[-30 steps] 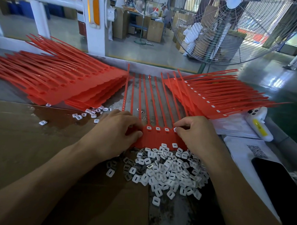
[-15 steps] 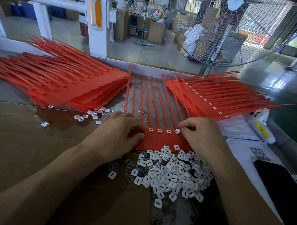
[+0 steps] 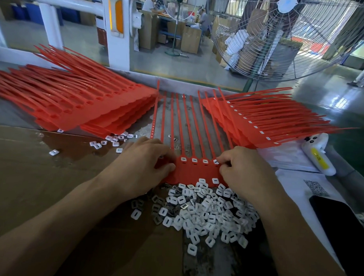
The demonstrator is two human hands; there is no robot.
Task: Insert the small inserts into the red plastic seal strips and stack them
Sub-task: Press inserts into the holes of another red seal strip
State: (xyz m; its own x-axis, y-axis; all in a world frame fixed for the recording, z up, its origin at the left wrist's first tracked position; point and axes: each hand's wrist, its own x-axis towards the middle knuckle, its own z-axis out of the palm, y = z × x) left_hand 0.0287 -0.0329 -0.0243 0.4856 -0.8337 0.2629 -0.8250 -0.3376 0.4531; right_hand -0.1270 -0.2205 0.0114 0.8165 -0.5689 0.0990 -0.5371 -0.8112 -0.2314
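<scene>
A red seal strip sheet [image 3: 196,171] lies flat in front of me, its long tails running away from me. Several white inserts [image 3: 194,160] sit in its row of sockets. My left hand [image 3: 143,163] grips the sheet's left edge, thumb on top. At the right end of the row my right hand [image 3: 244,171] pinches a white insert with curled fingertips. A heap of loose white inserts [image 3: 205,213] lies just below the sheet. A stack of red sheets without inserts [image 3: 91,107] is at the left; a stack with inserts [image 3: 260,124] is at the right.
A few stray inserts [image 3: 113,140] lie by the left stack. A white handheld device [image 3: 318,157], paper with a QR code [image 3: 317,187] and a dark phone [image 3: 343,228] are at the right. Brown cardboard [image 3: 31,174] covers the left table. A large fan [image 3: 283,34] stands behind.
Both hands stay on the sheet; my right fingertips have worked at the rightmost socket. The view has shifted slightly, little else differs.
</scene>
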